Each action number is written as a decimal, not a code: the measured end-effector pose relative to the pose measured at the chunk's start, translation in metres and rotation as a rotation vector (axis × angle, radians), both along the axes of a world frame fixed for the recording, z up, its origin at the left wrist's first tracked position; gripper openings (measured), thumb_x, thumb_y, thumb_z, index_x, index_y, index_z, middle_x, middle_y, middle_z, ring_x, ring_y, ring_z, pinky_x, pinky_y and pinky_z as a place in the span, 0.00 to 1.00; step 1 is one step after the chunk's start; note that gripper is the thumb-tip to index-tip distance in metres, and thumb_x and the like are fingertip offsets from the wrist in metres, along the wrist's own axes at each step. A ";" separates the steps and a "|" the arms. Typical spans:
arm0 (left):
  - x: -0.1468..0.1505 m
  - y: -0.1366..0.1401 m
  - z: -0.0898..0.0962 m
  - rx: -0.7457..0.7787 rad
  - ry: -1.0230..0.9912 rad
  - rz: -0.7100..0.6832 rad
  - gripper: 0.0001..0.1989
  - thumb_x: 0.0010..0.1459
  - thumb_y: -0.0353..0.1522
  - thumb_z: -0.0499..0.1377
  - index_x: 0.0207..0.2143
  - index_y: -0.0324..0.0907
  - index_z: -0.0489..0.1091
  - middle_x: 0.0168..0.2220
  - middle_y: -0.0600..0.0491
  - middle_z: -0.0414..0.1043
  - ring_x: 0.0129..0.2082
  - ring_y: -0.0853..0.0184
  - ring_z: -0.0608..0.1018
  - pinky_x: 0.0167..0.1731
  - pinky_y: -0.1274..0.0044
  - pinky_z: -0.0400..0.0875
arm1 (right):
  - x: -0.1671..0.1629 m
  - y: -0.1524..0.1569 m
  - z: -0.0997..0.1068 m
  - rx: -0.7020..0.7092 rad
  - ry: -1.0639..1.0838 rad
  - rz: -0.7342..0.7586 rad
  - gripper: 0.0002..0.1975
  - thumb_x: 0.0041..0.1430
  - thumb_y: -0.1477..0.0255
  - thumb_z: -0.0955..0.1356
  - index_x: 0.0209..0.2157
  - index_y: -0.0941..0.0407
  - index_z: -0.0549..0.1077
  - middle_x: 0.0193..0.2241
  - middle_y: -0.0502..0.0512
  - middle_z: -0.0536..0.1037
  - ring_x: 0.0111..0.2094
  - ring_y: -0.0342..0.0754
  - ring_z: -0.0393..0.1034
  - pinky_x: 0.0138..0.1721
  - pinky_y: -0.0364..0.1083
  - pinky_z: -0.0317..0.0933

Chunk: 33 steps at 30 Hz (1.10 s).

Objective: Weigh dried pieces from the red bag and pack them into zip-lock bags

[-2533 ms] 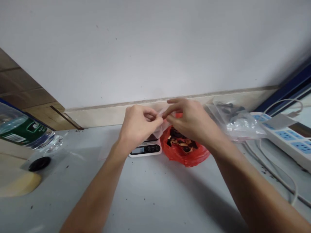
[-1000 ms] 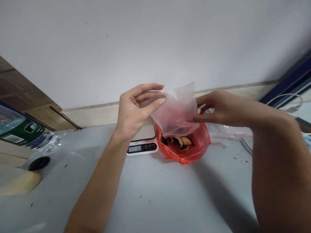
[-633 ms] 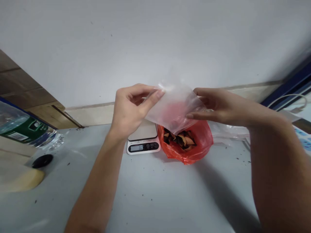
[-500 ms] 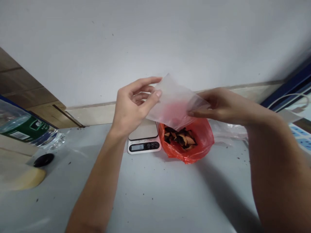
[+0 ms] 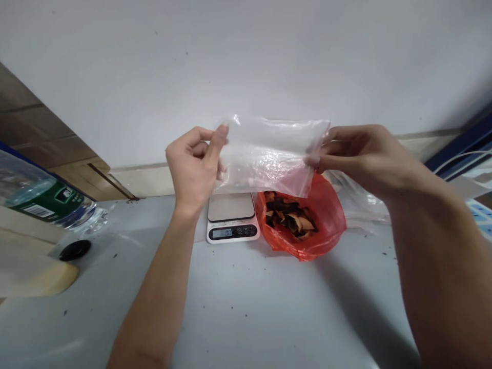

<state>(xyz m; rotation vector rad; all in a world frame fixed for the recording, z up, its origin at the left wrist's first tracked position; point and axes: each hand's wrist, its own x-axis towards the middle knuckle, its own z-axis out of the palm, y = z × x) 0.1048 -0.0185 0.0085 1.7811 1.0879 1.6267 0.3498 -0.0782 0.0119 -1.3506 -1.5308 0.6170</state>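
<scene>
Two bare hands are stretching a small clear plastic bag (image 5: 269,156) flat in the air between them: the left hand (image 5: 194,166) is pinching its left edge between thumb and fingers, and the right hand (image 5: 355,154) is pinching its right edge the same way, so each grip is closed on the bag. It is hanging above the grey worktop (image 5: 246,312), touching nothing else, and it looks empty. Just below and beyond the grip, a small white digital scale (image 5: 231,224) is sitting on the worktop, and beside it, under the right-hand grip, an open red plastic bag (image 5: 323,225) is showing dark and orange dried pieces (image 5: 290,220). Farther right of the grip, crumpled clear plastic (image 5: 355,205) is lying near the wall. Far to the left, a clear bottle with a green label (image 5: 46,202) is lying on its side. Such thin, slick film could slip from either pinch, I judge, and drop onto the scale or the loose pieces; pulling too hard could tear it.
</scene>
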 end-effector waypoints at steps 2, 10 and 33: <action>-0.013 0.007 -0.001 -0.036 -0.011 -0.030 0.23 0.63 0.51 0.66 0.23 0.46 0.73 0.13 0.60 0.63 0.15 0.71 0.71 0.18 0.79 0.69 | -0.012 0.000 0.002 -0.034 0.132 -0.022 0.14 0.42 0.60 0.80 0.25 0.53 0.79 0.23 0.50 0.77 0.26 0.46 0.70 0.29 0.48 0.67; -0.130 0.024 0.002 -0.433 0.330 -0.157 0.19 0.52 0.49 0.73 0.30 0.42 0.83 0.30 0.46 0.83 0.33 0.59 0.84 0.38 0.72 0.80 | -0.092 0.018 -0.005 0.161 0.010 -0.059 0.08 0.57 0.64 0.74 0.35 0.54 0.82 0.30 0.53 0.82 0.31 0.50 0.77 0.36 0.50 0.73; -0.141 0.062 -0.084 -0.533 0.789 -0.147 0.31 0.44 0.22 0.62 0.53 0.47 0.78 0.43 0.50 0.75 0.44 0.59 0.79 0.48 0.70 0.75 | -0.233 0.018 -0.080 0.075 -1.176 0.690 0.19 0.70 0.85 0.62 0.50 0.62 0.82 0.46 0.68 0.84 0.47 0.56 0.80 0.37 0.48 0.70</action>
